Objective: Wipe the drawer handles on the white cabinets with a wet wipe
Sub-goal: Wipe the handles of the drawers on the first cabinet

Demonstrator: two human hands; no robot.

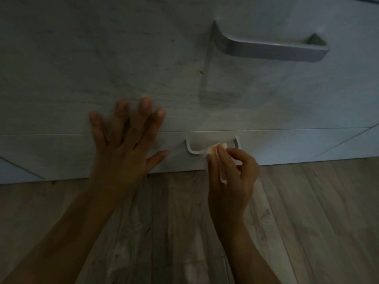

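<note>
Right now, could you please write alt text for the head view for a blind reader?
The right hand pinches a wet wipe against the lower drawer handle of a white cabinet, while the left hand lies flat on the cabinet front. A larger handle sits above.
</note>
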